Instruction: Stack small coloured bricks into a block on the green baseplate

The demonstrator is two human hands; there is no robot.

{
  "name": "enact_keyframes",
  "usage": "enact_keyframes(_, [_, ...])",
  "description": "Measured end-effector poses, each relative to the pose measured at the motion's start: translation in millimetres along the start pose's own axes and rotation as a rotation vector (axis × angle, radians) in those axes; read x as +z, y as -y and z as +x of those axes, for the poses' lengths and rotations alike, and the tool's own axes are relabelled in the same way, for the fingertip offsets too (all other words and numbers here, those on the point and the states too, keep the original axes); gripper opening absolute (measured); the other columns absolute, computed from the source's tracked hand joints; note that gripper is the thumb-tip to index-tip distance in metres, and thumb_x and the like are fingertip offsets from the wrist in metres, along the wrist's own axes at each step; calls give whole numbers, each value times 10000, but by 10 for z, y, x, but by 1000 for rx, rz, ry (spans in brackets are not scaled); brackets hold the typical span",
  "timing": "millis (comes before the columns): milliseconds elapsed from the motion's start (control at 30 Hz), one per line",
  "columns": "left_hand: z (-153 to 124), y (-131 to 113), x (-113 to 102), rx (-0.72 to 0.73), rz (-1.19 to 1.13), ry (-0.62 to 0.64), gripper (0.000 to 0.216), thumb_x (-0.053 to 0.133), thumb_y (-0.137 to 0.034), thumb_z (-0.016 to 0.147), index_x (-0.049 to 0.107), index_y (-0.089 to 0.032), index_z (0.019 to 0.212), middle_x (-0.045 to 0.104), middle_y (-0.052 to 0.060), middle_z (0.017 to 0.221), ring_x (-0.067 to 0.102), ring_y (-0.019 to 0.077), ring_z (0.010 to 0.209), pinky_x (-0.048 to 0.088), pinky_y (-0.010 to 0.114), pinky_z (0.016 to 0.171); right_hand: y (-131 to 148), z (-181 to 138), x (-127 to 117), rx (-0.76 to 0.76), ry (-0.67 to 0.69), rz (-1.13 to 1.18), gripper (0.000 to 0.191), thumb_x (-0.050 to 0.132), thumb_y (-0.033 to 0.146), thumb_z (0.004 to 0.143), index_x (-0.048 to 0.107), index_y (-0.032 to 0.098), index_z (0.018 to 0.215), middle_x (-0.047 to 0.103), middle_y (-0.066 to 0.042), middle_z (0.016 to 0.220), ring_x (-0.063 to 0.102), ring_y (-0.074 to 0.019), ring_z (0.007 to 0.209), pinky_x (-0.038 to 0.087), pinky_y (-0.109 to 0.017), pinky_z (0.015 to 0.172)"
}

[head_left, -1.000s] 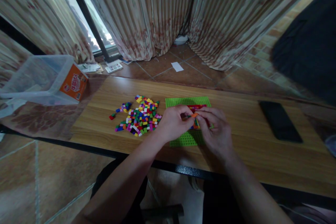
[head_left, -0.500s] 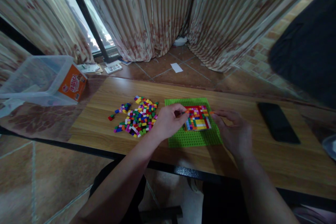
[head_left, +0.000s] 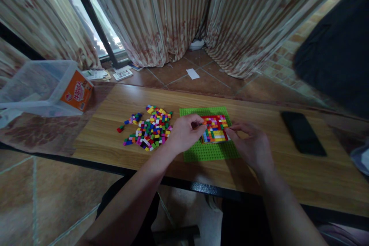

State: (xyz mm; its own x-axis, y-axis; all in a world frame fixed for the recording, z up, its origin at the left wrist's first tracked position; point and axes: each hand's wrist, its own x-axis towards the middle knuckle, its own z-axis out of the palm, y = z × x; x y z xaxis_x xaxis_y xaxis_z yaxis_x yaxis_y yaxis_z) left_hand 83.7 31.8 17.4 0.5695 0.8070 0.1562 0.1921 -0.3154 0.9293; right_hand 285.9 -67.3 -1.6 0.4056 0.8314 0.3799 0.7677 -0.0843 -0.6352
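Observation:
A colourful slab of small toy bricks (head_left: 215,130) lies on a green studded baseplate (head_left: 211,154). From the left, my left hand (head_left: 186,133) reaches to the slab's left edge, with thumb and index finger curled together in a pinch. Whatever sits between those fingertips is too small to make out. My right hand (head_left: 254,147) is at the slab's right side, its thumb and index fingertips closed and touching or just over the edge. Its fingertips hide any piece there. Left of the baseplate a loose pile of mixed bricks (head_left: 152,128) spreads over the wooden table.
A black phone (head_left: 302,133) lies to the right on the wooden table (head_left: 115,103). At the far left stands a clear plastic bin (head_left: 40,88) with an orange label. Papers (head_left: 123,73) lie beyond the table, near the curtains (head_left: 150,15).
My right hand has moved left, bringing its fingertips onto the slab's right edge; the orange brick seen in them before is no longer distinct. My left hand keeps its place.

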Motion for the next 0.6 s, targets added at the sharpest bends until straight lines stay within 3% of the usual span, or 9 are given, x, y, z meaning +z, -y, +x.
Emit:
enact_keyframes(400, [-4,16,-2,3,25,4,107,636,-212,877,691,-151,808,691,14,738,583,112,655,453,236,617,0,21,24,45,11,60,289,697,503,826,744,230,744,754,-61,887,704,-245,857,543,-413,831])
enact_keyframes(600, [-5,29,1,20,28,0,130,620,-225,885,676,-152,794,663,8,716,562,112,652,443,235,617,9,37,-45,160,23,58,325,626,516,863,759,230,785,766,-56,847,706,-242,810,535,-366,770])
